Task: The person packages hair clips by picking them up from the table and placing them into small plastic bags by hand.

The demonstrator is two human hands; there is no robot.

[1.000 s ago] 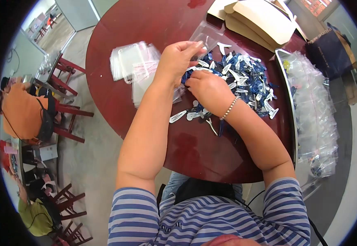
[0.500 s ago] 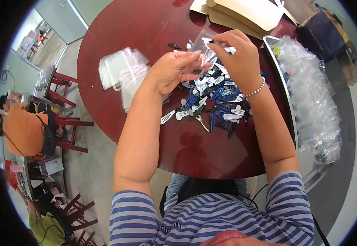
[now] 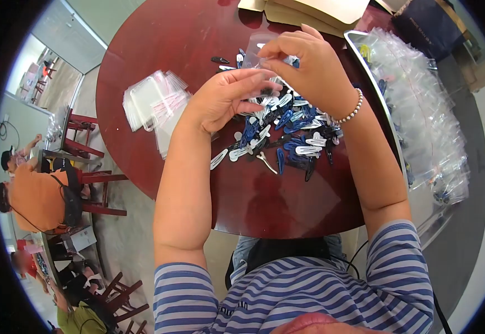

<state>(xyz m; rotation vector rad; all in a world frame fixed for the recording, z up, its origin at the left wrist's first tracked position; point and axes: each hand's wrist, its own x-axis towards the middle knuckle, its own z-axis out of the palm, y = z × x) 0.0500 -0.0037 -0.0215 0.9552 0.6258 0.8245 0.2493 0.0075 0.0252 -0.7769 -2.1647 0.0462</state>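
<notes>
Centrally, left hand [image 3: 228, 99] and right hand [image 3: 307, 64] close together above round red-brown table [image 3: 256, 206], both pinching small clear bag [image 3: 254, 51]. Beneath hands, loose pile of blue, white, black hair clips [image 3: 289, 123]. Left of pile, overlapping flat plastic sleeves [image 3: 142, 106]. Right, tray [image 3: 351, 42] heaped with clear packets [image 3: 423, 106].

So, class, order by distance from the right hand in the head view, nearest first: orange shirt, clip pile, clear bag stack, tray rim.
1. Clip pile, below the right hand
2. Tray rim, right side
3. Clear bag stack, left side
4. Orange shirt, far left
</notes>
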